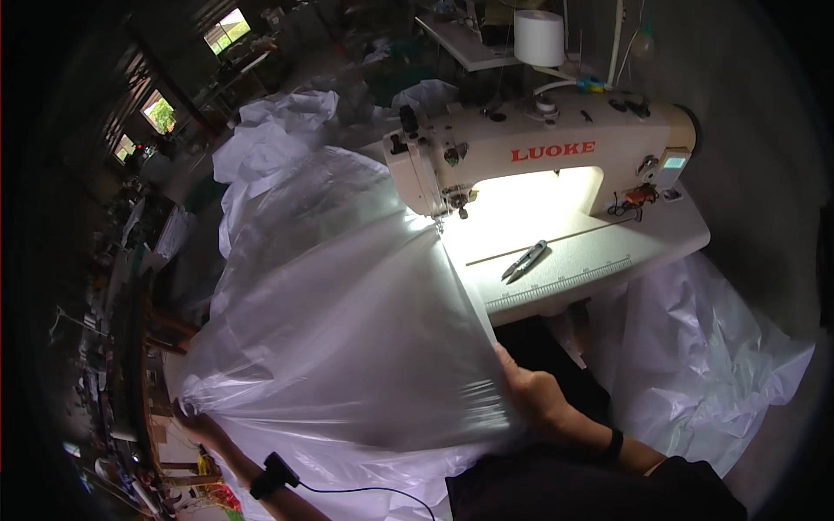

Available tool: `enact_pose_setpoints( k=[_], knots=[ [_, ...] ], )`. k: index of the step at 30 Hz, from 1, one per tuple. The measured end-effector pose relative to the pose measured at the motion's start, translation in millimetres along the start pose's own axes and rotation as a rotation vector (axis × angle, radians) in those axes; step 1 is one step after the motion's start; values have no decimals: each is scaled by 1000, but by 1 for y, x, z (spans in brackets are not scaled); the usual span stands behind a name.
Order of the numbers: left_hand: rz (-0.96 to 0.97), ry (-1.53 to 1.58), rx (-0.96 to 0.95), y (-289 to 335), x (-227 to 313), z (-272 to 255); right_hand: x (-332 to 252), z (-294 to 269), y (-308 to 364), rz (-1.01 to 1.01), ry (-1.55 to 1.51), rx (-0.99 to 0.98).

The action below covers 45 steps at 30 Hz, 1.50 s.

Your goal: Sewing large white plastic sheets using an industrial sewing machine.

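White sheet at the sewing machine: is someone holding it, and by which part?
Yes: the right hand holds the white sheet by its right-hand edge, and the left hand by a gathered bunch at its left side.

The white sewing-machine bed stands ahead of your right fingers; on it, snips lie beyond them, white sheeting to their left.

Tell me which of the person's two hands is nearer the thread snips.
The right hand, pinching the edge of the white sheet below the thread snips; the left hand grips the sheet farther off, at lower left.
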State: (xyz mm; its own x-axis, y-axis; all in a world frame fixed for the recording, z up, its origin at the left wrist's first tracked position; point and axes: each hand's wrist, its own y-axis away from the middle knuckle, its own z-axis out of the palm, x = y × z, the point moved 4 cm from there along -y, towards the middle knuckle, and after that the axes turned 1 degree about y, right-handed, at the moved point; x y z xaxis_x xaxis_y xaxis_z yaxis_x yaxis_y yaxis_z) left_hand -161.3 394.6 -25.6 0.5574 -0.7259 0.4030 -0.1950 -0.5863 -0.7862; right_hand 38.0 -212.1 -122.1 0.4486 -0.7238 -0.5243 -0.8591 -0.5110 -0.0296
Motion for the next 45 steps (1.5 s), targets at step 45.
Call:
enact_pose_setpoints(
  k=[45],
  knots=[
    [553,807,-815,162,418,159,-58,38,-233,134,648,124]
  ],
)
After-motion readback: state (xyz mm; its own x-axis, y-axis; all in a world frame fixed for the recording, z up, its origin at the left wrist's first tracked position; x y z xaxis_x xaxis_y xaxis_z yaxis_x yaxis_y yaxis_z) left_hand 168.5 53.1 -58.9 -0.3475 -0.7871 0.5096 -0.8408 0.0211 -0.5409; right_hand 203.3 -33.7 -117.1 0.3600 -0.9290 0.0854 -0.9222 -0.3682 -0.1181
